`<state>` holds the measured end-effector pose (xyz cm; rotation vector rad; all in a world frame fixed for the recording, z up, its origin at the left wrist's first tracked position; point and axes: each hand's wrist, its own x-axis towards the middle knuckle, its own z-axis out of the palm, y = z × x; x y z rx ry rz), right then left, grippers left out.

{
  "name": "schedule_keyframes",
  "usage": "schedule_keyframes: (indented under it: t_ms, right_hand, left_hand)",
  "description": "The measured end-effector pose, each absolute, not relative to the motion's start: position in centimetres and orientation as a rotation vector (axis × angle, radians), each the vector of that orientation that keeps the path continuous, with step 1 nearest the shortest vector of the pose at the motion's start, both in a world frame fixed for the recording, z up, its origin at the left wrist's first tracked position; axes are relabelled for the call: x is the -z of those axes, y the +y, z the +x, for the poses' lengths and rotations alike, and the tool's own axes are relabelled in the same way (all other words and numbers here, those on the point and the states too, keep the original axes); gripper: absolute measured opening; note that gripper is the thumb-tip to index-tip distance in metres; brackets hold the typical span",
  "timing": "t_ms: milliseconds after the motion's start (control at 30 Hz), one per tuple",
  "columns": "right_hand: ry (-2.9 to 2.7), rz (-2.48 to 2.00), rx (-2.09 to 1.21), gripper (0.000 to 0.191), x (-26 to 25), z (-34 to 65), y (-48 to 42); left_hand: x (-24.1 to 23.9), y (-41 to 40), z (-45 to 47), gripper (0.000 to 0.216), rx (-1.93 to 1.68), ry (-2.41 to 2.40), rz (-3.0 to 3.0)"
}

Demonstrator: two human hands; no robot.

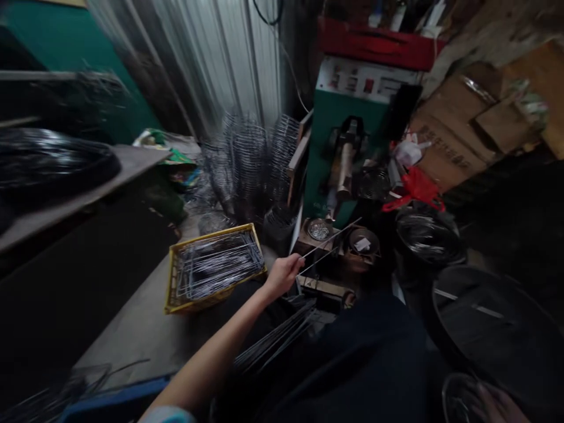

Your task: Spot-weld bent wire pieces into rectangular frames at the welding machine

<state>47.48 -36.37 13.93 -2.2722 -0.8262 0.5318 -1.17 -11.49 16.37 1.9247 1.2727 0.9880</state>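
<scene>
Presumably positioning step: my left fingers [295,264] pinch wire [332,237] before green machine [324,129]; right fingers [496,402] near round object [460,400], blurred, can't tell grip. Next move likely calls for steady alignment.

Grey wire [331,238], yellow crate [211,237]

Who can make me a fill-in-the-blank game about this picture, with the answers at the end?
1. The hand holding a bent wire is the person's ____ one.
2. The colour of the crate is ____.
3. Below the white panel, the machine has a front coloured ____.
4. In this picture, the cartons are on the ____ side of the machine.

Missing words: left; yellow; green; right.
</scene>
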Motion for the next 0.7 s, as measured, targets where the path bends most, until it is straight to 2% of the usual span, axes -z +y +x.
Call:
schedule_keyframes:
  t_ms: [133,267,467,600,700]
  right_hand:
    - [-0.74,-2.087,-0.708,0.038,-13.4,43.8,-33.1]
    - [-0.903,-2.107,-0.748,0.04,-12.8,40.8,-31.5]
    - [-1.21,-2.328,-0.402,0.041,-15.6,40.5,-29.4]
    - [-1.329,-2.043,-0.454,0.042,-18.2,35.8,-22.3]
    - [-1.411,-1.76,-0.605,0.037,-17.6,30.1,-15.7]
  left_hand:
    - [-16.1,-11.5,-0.7,0.031,-0.977,1.305,1.905]
    - [-16.0,-11.6,-1.1,0.03,-0.945,1.319,1.896]
    - [-16.1,-12.0,-1.6,0.031,-0.895,1.314,1.938]
    - [-15.8,-12.1,-0.5,0.029,-0.901,1.324,1.953]
    - [-15.8,-12.0,0.3,0.028,-0.923,1.352,1.942]
